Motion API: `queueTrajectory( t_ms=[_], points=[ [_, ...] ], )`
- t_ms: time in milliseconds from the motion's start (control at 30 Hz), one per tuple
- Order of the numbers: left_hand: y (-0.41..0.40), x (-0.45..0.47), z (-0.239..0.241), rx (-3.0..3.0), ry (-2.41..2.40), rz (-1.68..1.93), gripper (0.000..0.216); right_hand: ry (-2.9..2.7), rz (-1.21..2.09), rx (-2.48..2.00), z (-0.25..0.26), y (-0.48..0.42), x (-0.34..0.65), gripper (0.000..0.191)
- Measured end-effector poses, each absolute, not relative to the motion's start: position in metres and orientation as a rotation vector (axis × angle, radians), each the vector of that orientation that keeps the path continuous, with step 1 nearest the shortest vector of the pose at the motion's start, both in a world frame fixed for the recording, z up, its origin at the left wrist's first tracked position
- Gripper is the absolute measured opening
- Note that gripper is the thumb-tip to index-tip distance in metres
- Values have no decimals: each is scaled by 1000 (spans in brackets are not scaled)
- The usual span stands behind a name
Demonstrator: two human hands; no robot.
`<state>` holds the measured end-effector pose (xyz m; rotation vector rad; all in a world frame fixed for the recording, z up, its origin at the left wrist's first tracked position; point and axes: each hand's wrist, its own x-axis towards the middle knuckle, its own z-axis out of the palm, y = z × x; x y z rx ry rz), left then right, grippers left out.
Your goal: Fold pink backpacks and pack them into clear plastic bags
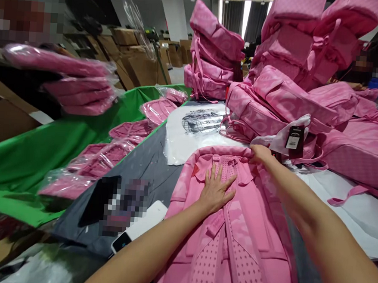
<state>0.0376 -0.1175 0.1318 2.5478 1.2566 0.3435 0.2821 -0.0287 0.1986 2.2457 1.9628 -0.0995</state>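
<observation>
A pink backpack lies in front of me with its padded, perforated shoulder straps facing up. My left hand rests flat on the upper back panel, fingers spread over the straps. At the top right corner of the same backpack, my right hand has its fingers curled on the edge; the fingertips are partly hidden. Just beyond that hand, a black hang tag with a white label sits against white plastic. A white printed plastic bag lies flat past the top of the backpack.
Pink backpacks are piled at the right and stacked at the back. On the left, plastic-wrapped backpacks lie on a green sheet. A black tablet and a white box lie beside my left arm. A person holds wrapped packs far left.
</observation>
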Motion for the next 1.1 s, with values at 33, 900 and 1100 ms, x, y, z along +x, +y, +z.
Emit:
queueTrajectory(
  t_ms=[33, 900, 1100],
  points=[
    [-114, 37, 131, 2541, 1252, 327, 58, 1934, -124, 2226, 198, -19, 283, 54],
    [-145, 28, 173, 2534, 918, 638, 38, 2807, -212, 1559, 140, -228, 163, 20],
    [-222, -4, 174, 2756, -184, 378, 30, 2883, -273, 1909, 109, -230, 172, 29]
  ],
)
